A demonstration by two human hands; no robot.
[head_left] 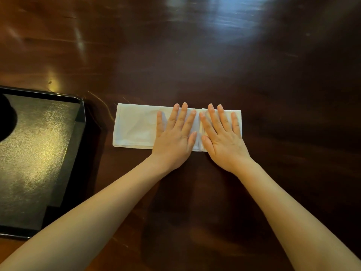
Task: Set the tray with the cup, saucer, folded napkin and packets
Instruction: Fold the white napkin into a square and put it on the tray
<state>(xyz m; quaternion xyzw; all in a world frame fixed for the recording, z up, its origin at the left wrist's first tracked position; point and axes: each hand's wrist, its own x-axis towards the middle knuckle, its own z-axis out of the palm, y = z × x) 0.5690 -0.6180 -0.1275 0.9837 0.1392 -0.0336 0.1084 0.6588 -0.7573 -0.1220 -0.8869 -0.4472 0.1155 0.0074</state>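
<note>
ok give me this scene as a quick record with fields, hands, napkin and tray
surface: dark polished wooden table
cloth: white cloth napkin, folded into a long strip, flat on the table
left hand: flat, pressing the napkin's middle
right hand: flat, pressing the napkin's right end
target: black rectangular tray, left of the napkin, not touching it

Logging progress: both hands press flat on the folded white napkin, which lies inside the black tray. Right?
Not quite. In the head view the left hand and right hand press flat on the napkin, but it lies on the table, right of the black tray.
</note>
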